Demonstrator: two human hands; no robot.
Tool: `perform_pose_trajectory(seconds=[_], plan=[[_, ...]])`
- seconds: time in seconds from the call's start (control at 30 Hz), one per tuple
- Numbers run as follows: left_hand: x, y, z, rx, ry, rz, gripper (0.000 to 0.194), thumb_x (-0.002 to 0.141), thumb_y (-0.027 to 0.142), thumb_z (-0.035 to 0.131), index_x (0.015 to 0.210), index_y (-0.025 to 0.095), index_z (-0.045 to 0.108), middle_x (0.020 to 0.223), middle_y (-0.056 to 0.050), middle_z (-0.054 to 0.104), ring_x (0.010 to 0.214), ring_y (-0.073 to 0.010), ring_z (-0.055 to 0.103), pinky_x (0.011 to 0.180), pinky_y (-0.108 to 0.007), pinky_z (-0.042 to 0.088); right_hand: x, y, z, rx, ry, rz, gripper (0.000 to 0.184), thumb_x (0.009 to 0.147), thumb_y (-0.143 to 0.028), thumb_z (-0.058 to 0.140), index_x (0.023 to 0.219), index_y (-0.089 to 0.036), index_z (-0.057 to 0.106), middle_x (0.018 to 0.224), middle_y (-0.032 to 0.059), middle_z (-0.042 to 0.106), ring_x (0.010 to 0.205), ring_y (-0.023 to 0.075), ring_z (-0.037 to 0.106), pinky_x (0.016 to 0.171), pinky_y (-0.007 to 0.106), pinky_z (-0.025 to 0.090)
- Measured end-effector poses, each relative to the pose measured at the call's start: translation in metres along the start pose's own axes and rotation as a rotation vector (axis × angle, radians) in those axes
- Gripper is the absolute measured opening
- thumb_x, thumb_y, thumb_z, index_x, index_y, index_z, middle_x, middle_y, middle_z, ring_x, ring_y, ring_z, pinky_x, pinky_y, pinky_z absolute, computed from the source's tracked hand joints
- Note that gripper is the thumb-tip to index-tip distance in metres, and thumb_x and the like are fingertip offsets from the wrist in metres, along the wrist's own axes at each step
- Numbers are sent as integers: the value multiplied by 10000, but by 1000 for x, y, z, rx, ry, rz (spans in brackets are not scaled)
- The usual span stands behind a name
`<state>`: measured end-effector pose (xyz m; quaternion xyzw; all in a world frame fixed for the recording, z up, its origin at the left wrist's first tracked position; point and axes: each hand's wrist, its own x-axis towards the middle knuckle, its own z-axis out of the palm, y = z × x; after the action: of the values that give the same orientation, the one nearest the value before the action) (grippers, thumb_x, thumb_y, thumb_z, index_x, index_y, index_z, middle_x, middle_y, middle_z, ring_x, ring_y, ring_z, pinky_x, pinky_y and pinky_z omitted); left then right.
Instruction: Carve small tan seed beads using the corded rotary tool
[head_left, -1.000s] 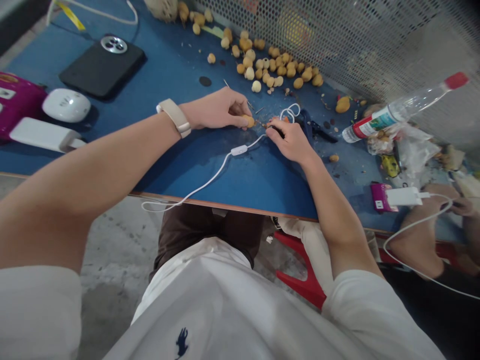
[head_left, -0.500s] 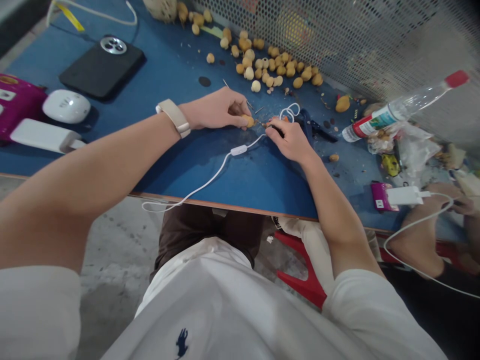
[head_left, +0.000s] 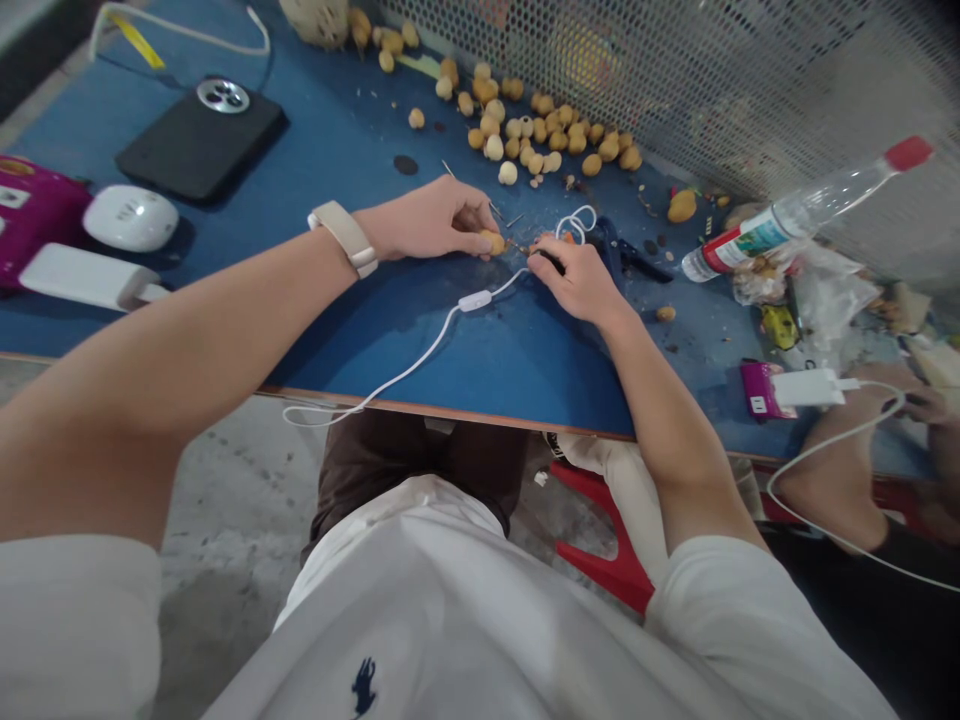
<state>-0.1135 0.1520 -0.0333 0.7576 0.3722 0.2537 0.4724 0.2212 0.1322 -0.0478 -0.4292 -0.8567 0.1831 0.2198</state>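
Between the thumb and fingers of my left hand (head_left: 471,222) is a small tan round nut (head_left: 493,243). My right hand (head_left: 571,275), just right of it, is closed around a small dark tool (head_left: 553,260), mostly hidden by the fingers. Its thin tip points at the nut; whether the two touch I cannot tell. A white cord with an inline switch (head_left: 475,300) runs from beside my right hand toward the table's front edge. Fine shavings and thin metal bits (head_left: 514,219) lie around the nut.
Many tan nuts (head_left: 551,125) lie along a perforated metal screen (head_left: 675,80). A black phone (head_left: 191,150), a white case (head_left: 131,217) and a purple box (head_left: 37,215) are at left. Blue pliers (head_left: 611,245), a plastic bottle (head_left: 750,240) and another person's arm (head_left: 840,460) are at right.
The whole view has shifted very slightly. Both hands keep the same hold, with the nut and the tool tip close together as before.
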Motion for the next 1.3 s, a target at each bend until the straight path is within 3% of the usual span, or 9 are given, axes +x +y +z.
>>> perform_pose_trajectory(seconds=[0.53, 0.7, 0.9, 1.13, 1.3], plan=[[-2, 5, 0, 46, 6, -27, 474, 912, 567, 1003, 1299, 295, 973, 1270, -117, 976, 1441, -444, 876, 1225, -528, 685, -1, 4, 0, -18, -7, -20, 915, 1143, -1145, 499, 1090, -303, 853, 1039, 111, 882, 1092, 405, 866, 1068, 549, 664], [-3, 6, 0, 50, -5, 1, 503, 913, 654, 987, 1288, 319, 969, 1265, -109, 978, 1430, -442, 869, 1208, -541, 679, -1, 5, 0, -12, -6, -22, 897, 1148, -1135, 521, 1089, -303, 853, 1038, 105, 876, 1127, 413, 865, 1091, 558, 658], [-7, 11, -3, 92, -39, -26, 667, 928, 797, 958, 1419, 344, 959, 1244, -81, 998, 1518, -448, 806, 1294, -582, 625, -1, 1, -1, -13, -4, -11, 897, 1168, -1119, 501, 1073, -297, 847, 1035, 109, 871, 1181, 426, 870, 1130, 576, 662], [1, -2, 2, 74, 18, -26, 547, 904, 719, 975, 1301, 343, 973, 1297, -72, 993, 1409, -420, 876, 1256, -547, 660, 0, 2, -3, -10, -24, 2, 904, 1131, -1148, 528, 1089, -299, 835, 1053, 116, 866, 1183, 432, 860, 1172, 586, 650], [-1, 1, 2, 8, 14, -15, 435, 884, 630, 1008, 1221, 357, 971, 1273, -91, 983, 1411, -428, 874, 1227, -530, 674, 0, -3, -4, -14, -32, 10, 943, 1097, -1188, 509, 1110, -309, 849, 1004, 111, 845, 1150, 431, 860, 1142, 580, 654]])
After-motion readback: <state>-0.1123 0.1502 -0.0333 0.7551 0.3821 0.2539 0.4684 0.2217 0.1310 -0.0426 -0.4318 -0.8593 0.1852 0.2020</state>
